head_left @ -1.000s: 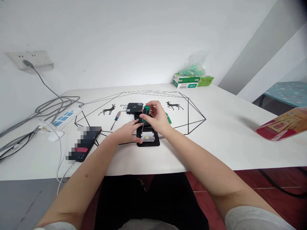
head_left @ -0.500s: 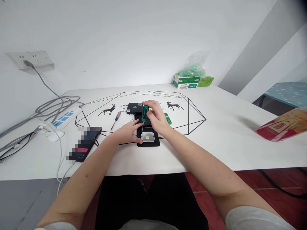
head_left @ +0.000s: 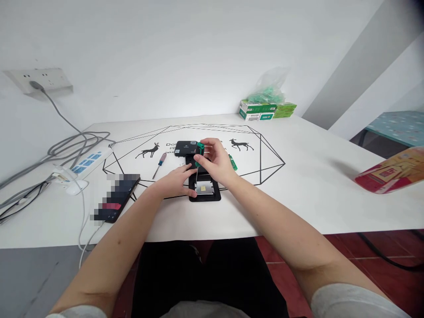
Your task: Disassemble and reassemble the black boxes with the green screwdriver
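My right hand [head_left: 217,163] is closed round the green and black handle of a screwdriver [head_left: 200,152]. Its thin shaft points down at the left side of a black plastic casing [head_left: 215,197], which lies on the table. Inside the casing is a silvery metal plate [head_left: 208,187] with a small yellowish square on it. My left hand [head_left: 177,182] is spread along the casing's left edge, thumb and fingertips touching it. Right behind are a flat black box [head_left: 183,149] with a white label and a green circuit board [head_left: 233,163], partly hidden by my right hand.
A second screwdriver [head_left: 159,165] lies left of the casing. Further left are a phone [head_left: 124,194], a power strip [head_left: 91,161] and looped grey cables [head_left: 74,143]. Green and white boxes [head_left: 258,110] stand by the wall; a red and yellow package [head_left: 387,174] sits at the right.
My right fingers have shifted round the screwdriver handle, and the thumb now lies across its front. The left hand and casing stay in place; the view has tilted slightly.
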Demonstrator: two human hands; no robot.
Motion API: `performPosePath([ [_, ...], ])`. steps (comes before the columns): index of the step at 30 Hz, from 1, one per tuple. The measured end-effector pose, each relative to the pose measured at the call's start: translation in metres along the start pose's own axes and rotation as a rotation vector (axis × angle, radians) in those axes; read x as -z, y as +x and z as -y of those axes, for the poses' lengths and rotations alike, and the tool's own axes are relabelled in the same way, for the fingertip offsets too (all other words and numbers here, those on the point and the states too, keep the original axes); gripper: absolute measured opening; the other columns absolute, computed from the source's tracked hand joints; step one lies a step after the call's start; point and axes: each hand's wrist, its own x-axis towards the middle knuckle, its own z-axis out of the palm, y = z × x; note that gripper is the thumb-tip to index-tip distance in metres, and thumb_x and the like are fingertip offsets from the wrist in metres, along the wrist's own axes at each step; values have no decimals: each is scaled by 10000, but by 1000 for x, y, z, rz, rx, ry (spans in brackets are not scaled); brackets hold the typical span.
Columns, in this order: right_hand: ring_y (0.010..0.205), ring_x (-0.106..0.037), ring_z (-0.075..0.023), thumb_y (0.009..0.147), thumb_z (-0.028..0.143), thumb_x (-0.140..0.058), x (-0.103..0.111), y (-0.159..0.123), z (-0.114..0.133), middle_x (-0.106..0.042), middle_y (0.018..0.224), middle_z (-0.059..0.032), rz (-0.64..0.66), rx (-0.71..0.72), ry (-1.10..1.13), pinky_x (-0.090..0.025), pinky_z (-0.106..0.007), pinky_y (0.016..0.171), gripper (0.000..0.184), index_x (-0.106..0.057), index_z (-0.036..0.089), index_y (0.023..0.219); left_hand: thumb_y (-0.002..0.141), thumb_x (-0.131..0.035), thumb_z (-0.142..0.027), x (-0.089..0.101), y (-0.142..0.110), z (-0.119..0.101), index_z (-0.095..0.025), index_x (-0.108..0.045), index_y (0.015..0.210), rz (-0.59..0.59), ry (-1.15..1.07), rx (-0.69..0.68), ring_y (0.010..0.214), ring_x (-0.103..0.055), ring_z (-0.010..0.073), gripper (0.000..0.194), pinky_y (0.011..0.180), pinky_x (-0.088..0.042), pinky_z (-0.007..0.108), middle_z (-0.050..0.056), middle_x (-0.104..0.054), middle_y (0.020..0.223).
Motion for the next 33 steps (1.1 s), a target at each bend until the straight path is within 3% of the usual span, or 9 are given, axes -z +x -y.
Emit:
performPosePath([
  [4,1118,-785,-248,827,410,-896,-1,-1,1,-738,1183,-32,33,-77,131,-650,-513,1067,569,-491,336,1220,846,-806,-769,0,1,0,-275,-398,1744,0,3,3,1706,-232,413,1102,1363,-264,546,110,-175,1877],
  [9,1221,-761,-238,970,457,-748,-1,-3,3,-725,1357,-78,47,-68,123,-615,-513,1129,410,-480,330,1253,839,-789,-801,1,-1,-2,-262,-406,1741,16,11,31,1711,-211,428,1119,1369,-247,545,120,-191,1873],
  [12,1324,-684,-271,1030,374,-619,2,-2,3,-657,1457,-104,63,24,-7,-616,-529,1092,332,-555,321,1351,850,-768,-809,1,-2,-2,-270,-408,1739,15,13,38,1711,-214,423,1100,1363,-256,542,119,-191,1873],
  [16,1205,-642,-259,1031,215,-494,7,1,3,-626,1282,-84,37,175,-201,-589,-554,1080,401,-698,345,1350,843,-757,-838,2,-2,-2,-269,-417,1732,13,22,28,1709,-226,419,1109,1358,-263,533,133,-217,1865],
  [19,1115,-638,-244,1043,181,-439,9,1,4,-613,1175,-71,36,215,-219,-586,-550,1067,439,-746,356,1303,843,-766,-837,2,-1,-1,-275,-437,1721,1,20,9,1697,-256,429,1093,1349,-283,542,138,-248,1856],
  [26,1015,-645,-233,1019,346,-656,4,0,6,-644,1253,-88,-5,201,-180,-644,-433,817,271,-703,314,1283,855,-790,-796,1,-2,0,-303,-416,1732,-2,3,5,1704,-240,420,1073,1355,-268,559,119,-203,1870],
  [30,983,-650,-225,1009,342,-667,4,2,3,-645,1232,-84,-68,221,-157,-639,-421,785,263,-686,310,1269,865,-771,-821,0,-2,1,-293,-425,1728,-24,25,35,1725,-131,442,1069,1358,-239,604,128,-132,1883],
  [33,995,-655,-236,1007,378,-674,6,3,3,-643,1220,-84,-128,209,-166,-640,-428,793,274,-674,313,1273,886,-779,-795,0,-1,0,-275,-548,1646,-112,55,17,1720,-103,459,950,1354,-222,653,136,-179,1873],
])
